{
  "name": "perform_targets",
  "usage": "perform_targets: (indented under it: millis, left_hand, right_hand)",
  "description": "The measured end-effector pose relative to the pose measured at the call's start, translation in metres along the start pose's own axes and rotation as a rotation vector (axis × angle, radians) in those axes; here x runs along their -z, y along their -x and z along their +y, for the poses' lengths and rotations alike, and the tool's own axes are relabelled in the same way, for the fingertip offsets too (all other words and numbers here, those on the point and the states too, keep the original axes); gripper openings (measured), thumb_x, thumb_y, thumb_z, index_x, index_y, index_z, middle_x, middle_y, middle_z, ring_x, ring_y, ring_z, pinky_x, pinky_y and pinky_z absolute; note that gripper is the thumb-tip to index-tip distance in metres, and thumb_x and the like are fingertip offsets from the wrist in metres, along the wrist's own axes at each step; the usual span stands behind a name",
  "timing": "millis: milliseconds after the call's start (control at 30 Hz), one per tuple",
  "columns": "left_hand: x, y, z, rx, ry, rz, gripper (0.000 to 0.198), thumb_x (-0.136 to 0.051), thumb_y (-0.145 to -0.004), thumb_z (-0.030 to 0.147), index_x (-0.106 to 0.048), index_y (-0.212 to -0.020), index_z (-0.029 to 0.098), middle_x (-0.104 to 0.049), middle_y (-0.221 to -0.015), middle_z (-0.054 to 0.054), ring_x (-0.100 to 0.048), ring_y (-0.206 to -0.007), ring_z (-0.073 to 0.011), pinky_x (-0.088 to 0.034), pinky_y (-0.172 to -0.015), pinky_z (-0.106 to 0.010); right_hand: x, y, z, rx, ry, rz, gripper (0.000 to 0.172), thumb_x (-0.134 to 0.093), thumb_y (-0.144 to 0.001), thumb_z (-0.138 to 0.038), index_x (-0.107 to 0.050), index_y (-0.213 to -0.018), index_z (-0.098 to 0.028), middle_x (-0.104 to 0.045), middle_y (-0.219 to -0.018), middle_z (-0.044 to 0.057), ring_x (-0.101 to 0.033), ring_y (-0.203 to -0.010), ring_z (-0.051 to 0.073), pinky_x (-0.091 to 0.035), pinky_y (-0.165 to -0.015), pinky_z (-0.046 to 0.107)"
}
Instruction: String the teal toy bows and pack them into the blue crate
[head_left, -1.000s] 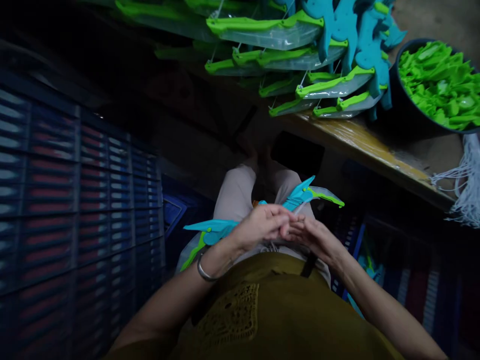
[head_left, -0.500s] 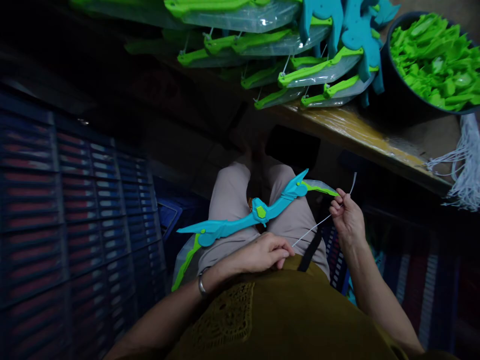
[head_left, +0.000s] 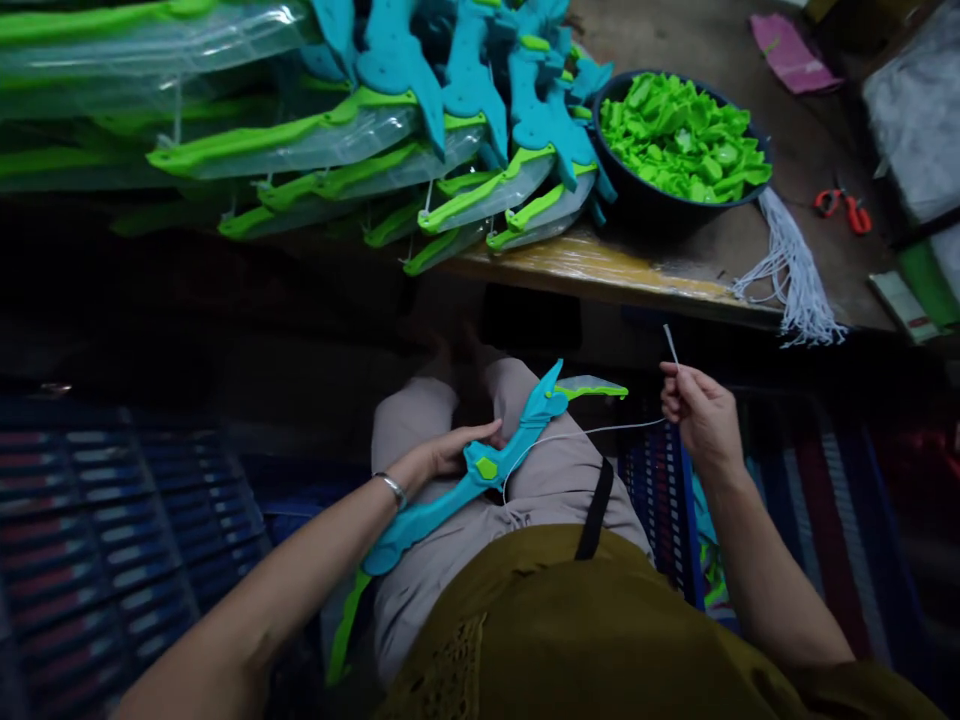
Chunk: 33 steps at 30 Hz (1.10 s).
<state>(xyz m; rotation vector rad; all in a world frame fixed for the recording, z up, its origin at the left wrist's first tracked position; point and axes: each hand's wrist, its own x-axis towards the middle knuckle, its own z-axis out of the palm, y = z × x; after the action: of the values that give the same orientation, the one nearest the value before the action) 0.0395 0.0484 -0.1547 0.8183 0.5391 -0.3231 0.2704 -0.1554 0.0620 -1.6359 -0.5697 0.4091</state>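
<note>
Pinching cord (head_left: 600, 431), right hand (head_left: 703, 413), left hand (head_left: 448, 451) with unclear grip, green pieces (head_left: 682, 140) filling tub (head_left: 651, 208)

Left hand (head_left: 452, 450): at the blue bow (head_left: 475, 481), mid-length
Right hand (head_left: 703, 415): pinches white string (head_left: 600, 430)
Bowl (head_left: 637, 193): holds green pieces (head_left: 684, 140)

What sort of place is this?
Probably a small toy workshop: many like blue-and-green toy bows, a tub of green parts and bundled white strings on one bench.
</note>
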Motion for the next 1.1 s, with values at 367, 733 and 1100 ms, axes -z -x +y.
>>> perform_targets:
  millis: [367,733,1100]
  left_hand:
    - [-0.072,0.050,-0.025,-0.241,-0.634,0.169,0.050,-0.076,-0.077,0.040,-0.071,-0.121,0.018,-0.075,-0.112,-0.009,-0.071,-0.105,-0.0306,-0.056,-0.098,-0.040]
    - [-0.109,0.043,-0.073,-0.336,-1.513,0.875,0.047,-0.053,-0.095,0.014,-0.065,-0.141,0.015,-0.074,-0.118,-0.015,-0.070,-0.116,-0.0315,-0.058,-0.096,-0.039]
    - [-0.109,0.041,-0.083,-0.507,-1.667,1.012,0.050,-0.060,-0.090,0.008,-0.072,-0.138,0.014,-0.077,-0.113,-0.015,-0.074,-0.108,-0.0327,-0.061,-0.088,-0.041]
  right_hand:
    - [0.083,-0.013,-0.081,0.834,0.914,0.514,0.028,-0.066,-0.102,-0.042,-0.081,-0.094,-0.020,-0.067,-0.083,0.009,-0.060,-0.079,0.021,-0.046,-0.080,0.037]
    - [0.037,0.006,0.017,0.378,0.691,0.019,0.025,-0.070,-0.095,-0.043,-0.082,-0.089,-0.021,-0.074,-0.078,0.004,-0.064,-0.064,0.016,-0.048,-0.064,0.027]
    - [0.031,-0.018,0.054,0.504,0.923,0.033,0.025,-0.055,-0.097,-0.032,-0.067,-0.079,-0.019,-0.066,-0.078,0.004,-0.060,-0.067,0.014,-0.043,-0.064,0.026]
